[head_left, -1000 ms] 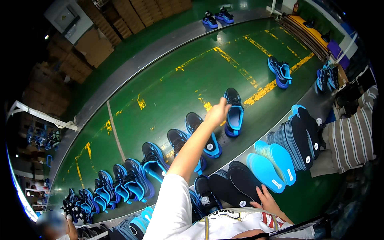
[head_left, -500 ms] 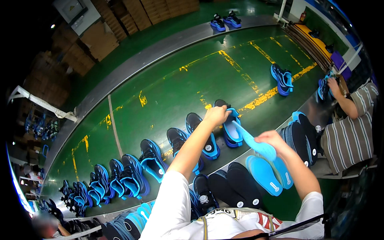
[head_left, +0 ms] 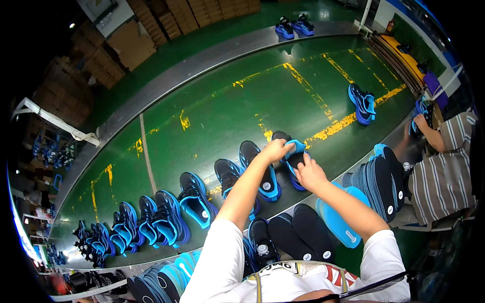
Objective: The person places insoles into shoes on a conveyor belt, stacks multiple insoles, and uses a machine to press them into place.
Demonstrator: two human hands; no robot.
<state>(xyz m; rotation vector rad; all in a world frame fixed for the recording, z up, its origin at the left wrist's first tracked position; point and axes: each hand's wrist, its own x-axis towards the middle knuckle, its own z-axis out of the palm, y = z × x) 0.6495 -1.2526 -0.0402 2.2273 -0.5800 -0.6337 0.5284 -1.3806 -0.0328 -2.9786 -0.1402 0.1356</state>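
— How much room is there around the shoe (head_left: 292,159)?

— Plenty beyond it. It sits on the near side of a wide green belt (head_left: 227,116) with worn yellow marks, and the far stretch up to the grey rail (head_left: 166,81) is bare apart from a shoe pair (head_left: 365,103) to the right and another pair (head_left: 294,25) far off. To its left it is tighter: a row of shoes (head_left: 202,197) runs along the near edge, the closest just beside it.

— And the near edge itself?

— Crowded. Blue insoles (head_left: 336,222) and a fanned stack of dark insoles (head_left: 379,184) lie to the right, black insoles (head_left: 303,232) in front of the person's chest.

— How are the hands placed?

— Both arms reach forward from white sleeves. The left hand (head_left: 275,150) curls over the shoe's collar, fingers closed on it. The right hand (head_left: 309,174) presses at the shoe's opening; how its fingers grip I cannot tell, they are tucked from view.

— What is the shoe like?

— Black upper, bright blue lining and sole, rounded and padded. The belt looks smooth and slightly glossy.

— Anyone else nearby?

— A person in a striped shirt (head_left: 444,166) at the right edge, hand on another shoe there.
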